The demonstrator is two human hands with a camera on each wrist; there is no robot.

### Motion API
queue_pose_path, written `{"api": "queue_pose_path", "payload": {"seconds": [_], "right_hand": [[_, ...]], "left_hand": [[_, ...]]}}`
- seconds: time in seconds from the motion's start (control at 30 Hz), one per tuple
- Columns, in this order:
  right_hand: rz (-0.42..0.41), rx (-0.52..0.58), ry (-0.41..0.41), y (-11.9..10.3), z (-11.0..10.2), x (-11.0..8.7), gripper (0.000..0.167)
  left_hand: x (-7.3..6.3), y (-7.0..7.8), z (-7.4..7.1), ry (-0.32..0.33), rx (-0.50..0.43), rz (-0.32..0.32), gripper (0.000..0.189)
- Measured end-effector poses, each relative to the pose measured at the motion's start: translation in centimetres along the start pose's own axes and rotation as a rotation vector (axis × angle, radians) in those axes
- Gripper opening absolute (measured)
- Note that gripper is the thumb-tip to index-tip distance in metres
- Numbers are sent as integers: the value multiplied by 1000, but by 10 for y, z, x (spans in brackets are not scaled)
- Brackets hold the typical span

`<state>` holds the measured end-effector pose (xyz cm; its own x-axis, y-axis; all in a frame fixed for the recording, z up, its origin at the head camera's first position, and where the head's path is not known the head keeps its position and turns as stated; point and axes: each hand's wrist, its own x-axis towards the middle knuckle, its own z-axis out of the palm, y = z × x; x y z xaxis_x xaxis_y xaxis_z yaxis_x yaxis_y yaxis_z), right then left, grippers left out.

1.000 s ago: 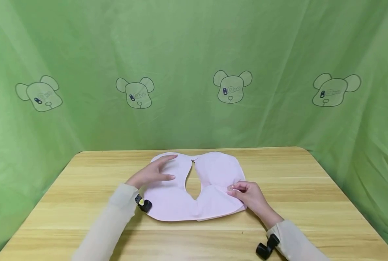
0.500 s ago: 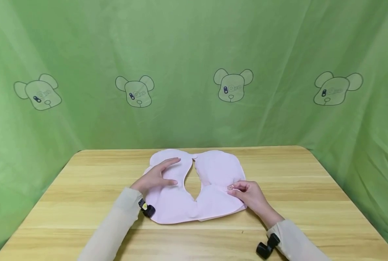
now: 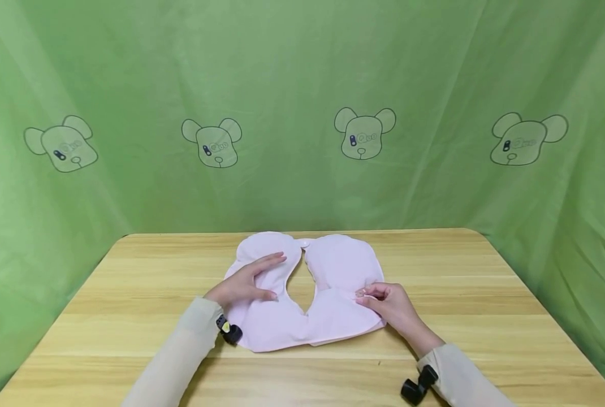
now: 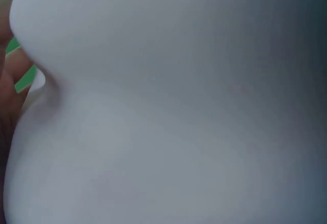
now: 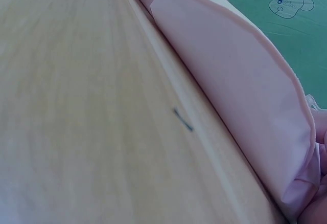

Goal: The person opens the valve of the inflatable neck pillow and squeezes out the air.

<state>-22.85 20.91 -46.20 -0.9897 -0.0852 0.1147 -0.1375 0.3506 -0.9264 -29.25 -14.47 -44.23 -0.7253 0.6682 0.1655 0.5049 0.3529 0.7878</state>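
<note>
A pale pink baby bib (image 3: 342,263) with a scalloped edge and a long neck opening lies on the wooden table. At its far end, a small round fastener bridges the two sides. The left hand (image 3: 246,282) rests over the bib's left lobe, thumb spread away from the fingers. In the left wrist view, bib cloth (image 4: 168,111) fills nearly everything, and parts of the fingers (image 4: 19,63) show at the left edge. The right hand (image 3: 386,302) pinches the cloth at the bib's right side. Seen from the right wrist, the bib's near edge (image 5: 230,75) lifts off the table.
The wooden table (image 3: 485,316) has rounded far corners. Behind it hangs a green curtain (image 3: 292,186) printed with bear heads. A small dark mark (image 5: 183,119) is on the tabletop. Each wrist wears a black camera, such as the right one (image 3: 418,385).
The left hand has moved slightly right and nearer, and the bib's left side has shifted and bulged with it. The right hand keeps its pinch in nearly the same place.
</note>
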Motion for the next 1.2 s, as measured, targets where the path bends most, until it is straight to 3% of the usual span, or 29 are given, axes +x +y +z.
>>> {"api": "queue_pose_path", "payload": {"seconds": [0.23,0.57,0.93,1.2], "right_hand": [[0,14,2,0,1,0,17],[14,0,4,0,1,0,16],[28,10,6,-2,1,0,17],[14,17,3,-2,0,0,16]], "left_hand": [[-5,3,-1,-88,-16,-15,83],[-18,11,-7,-174,105,10,94],[-19,12,-1,-275,-33,-112,103],[-19,7,3,-291,-92,-171,99]]}}
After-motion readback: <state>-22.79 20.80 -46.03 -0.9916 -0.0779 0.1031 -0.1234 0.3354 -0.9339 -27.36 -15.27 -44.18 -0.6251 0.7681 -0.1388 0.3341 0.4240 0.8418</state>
